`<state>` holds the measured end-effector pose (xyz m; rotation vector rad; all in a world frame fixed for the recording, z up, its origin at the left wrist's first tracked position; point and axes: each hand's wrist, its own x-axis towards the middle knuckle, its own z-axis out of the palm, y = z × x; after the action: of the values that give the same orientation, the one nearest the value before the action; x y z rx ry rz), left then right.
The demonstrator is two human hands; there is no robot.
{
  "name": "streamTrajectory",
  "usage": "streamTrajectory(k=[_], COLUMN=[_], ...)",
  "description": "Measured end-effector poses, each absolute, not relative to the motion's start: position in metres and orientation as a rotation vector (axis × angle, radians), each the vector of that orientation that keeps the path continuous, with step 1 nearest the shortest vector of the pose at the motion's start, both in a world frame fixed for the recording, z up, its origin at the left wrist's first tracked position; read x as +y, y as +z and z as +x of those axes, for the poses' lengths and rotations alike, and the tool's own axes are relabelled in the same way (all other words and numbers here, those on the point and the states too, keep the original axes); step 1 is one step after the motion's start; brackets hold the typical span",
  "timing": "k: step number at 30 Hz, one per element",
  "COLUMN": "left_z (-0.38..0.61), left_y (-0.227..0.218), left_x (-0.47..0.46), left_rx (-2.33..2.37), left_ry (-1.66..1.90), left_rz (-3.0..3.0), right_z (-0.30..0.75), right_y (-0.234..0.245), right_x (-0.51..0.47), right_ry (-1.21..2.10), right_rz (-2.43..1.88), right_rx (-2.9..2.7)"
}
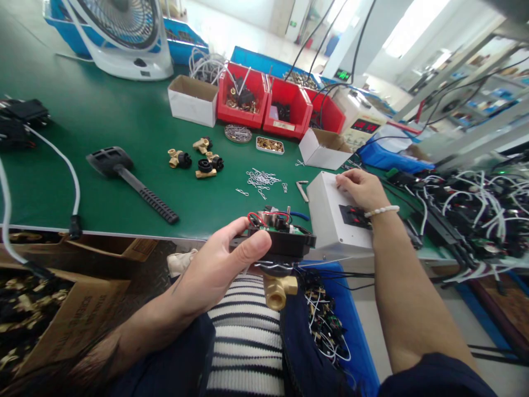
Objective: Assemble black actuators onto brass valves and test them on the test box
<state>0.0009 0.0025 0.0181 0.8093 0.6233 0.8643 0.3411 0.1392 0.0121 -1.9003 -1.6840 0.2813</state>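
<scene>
My left hand [219, 264] grips a black valve actuator housing [285, 240] with red and white wires on top and a brass valve body [279, 290] beneath it, held above my lap in front of the table edge. My right hand [361, 187] rests palm down on top of a white test box [330, 212] at the table's front right, fingers spread on its surface. A white bead bracelet circles that wrist. Several brass valves with black parts [198, 157] lie on the green mat [124, 127], and loose metal clips [260, 179] are scattered near the box.
Red bins [264, 99] and white cardboard boxes [192, 99] line the back. A white fan [124, 38] stands at the far left, a black handled tool [132, 182] lies on the mat. A blue bin of wired parts [330, 325] sits by my lap; tangled cables [475, 215] on the right.
</scene>
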Motion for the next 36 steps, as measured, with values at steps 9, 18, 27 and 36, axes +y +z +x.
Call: streamTrajectory(k=[9, 18, 27, 36], left_z=[-0.009, -0.012, -0.009, -0.013], left_y=[0.022, 0.027, 0.035, 0.031], left_x=[0.001, -0.004, -0.009, -0.009], left_rx=[0.748, 0.717, 0.724, 0.666], left_ry=[0.841, 0.908, 0.959, 0.896], left_rz=[0.991, 0.989, 0.94, 1.009], right_z=[0.344, 0.345, 0.34, 0.338], right_y=[0.007, 0.007, 0.009, 0.013], right_x=[0.139, 0.139, 0.133, 0.131], right_ry=[0.187, 0.233, 0.305, 0.312], right_rz=[-1.893, -1.859, -1.824, -1.849], right_rx=[-1.684, -1.643, -1.651, -1.626])
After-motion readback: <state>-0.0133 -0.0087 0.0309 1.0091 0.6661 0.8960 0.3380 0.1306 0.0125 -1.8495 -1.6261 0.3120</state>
